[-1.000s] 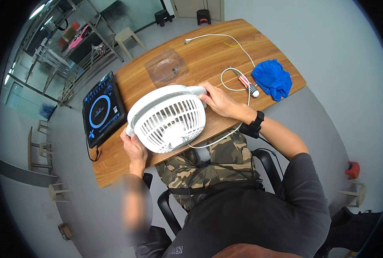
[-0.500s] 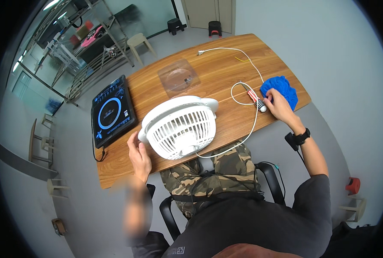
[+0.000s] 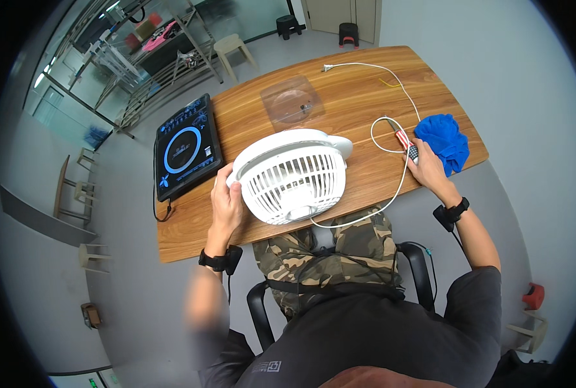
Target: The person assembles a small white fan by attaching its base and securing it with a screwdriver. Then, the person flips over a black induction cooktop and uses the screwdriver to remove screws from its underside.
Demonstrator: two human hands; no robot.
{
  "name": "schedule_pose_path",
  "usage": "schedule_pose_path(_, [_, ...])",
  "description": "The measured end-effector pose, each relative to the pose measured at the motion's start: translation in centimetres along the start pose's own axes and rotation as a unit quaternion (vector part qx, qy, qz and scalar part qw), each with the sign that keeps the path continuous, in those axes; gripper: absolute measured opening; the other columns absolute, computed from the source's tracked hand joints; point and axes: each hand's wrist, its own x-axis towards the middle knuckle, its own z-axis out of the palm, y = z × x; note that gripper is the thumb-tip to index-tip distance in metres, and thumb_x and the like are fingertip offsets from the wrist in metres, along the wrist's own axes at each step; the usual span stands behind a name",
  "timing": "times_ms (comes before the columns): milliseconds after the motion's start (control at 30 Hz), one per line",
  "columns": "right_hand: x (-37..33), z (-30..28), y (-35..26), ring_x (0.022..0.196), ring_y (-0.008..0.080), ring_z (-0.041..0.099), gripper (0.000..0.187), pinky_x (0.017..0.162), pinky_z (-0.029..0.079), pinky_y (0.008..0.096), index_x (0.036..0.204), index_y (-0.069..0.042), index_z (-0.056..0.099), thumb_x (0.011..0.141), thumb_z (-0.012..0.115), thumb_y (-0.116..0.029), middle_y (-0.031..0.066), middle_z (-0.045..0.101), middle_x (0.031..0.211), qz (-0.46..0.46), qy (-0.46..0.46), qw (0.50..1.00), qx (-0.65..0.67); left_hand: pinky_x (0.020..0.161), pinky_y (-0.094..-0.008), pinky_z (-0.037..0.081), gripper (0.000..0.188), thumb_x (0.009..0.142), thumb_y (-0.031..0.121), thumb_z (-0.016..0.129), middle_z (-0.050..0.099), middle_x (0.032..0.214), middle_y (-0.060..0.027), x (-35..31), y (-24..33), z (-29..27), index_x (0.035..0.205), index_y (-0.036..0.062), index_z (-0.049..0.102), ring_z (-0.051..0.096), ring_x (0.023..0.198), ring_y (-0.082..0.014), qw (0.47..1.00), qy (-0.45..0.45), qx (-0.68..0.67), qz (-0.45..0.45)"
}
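Note:
A white plastic appliance with a slatted housing, apparently a small fan, rests near the table's front edge. My left hand is closed on its left rim, thumb on the near side. At the right, my right hand has its fingers closed around the handle of a screwdriver with red and white stripes and a dark patterned end. The screwdriver's shaft points away from me. A white cord runs from the appliance, loops around the screwdriver and passes on. Right beside that hand lies a crumpled blue cloth.
Left on the wooden table lies a black induction cooktop. A clear plastic tray holding small dark pieces sits farther back. The cord's plug and a yellow strip are near the far edge. Chair armrests flank my legs.
My right hand has left the blue cloth and closed on the screwdriver handle. My left hand has taken a firmer hold on the appliance's rim. The view has shifted slightly.

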Motion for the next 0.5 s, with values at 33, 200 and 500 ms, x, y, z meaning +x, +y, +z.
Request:
schedule_pose_path(33, [0.2,0.2,0.1,0.098,0.0468,0.065,0.043,0.081,0.054,0.0517,0.130,-0.003,0.056,0.097,0.069,-0.027,0.0239,0.064,0.114,-0.002,0.004,1.000,-0.004,0.094,-0.0394,0.051,0.059,0.111,0.050,0.045,0.069,0.116,-0.0216,0.1,-0.3,0.0,0.135,-0.0030,0.057,0.067,0.107,-0.0304,1.000,0.000,-0.002,0.009])
schedule_pose_path(200, [0.8,0.3,1.5,0.095,0.0461,0.068,0.033,0.078,0.055,0.0496,0.121,0.002,0.065,0.097,0.069,-0.021,0.0278,0.069,0.104,-0.006,0.109,0.993,0.043,0.092,-0.0360,0.051,0.067,0.110,0.057,0.044,0.070,0.112,-0.0168,1.1,-1.7,1.0,0.129,-0.0047,0.061,0.066,0.104,-0.0239,0.999,0.022,-0.043,0.020])
schedule_pose_path(500, [1.8,-13.5,-4.1,0.073,0.0191,0.070,0.028,0.069,0.055,0.0309,0.114,-0.001,0.073,0.093,0.076,-0.019,0.0123,0.075,0.089,-0.009,0.200,0.974,0.109,0.079,-0.0293,0.054,0.062,0.112,0.054,0.039,0.071,0.100,-0.0099,4.3,-1.9,2.2,0.117,-0.0033,0.062,0.068,0.090,-0.0143,0.996,0.059,-0.070,-0.022])
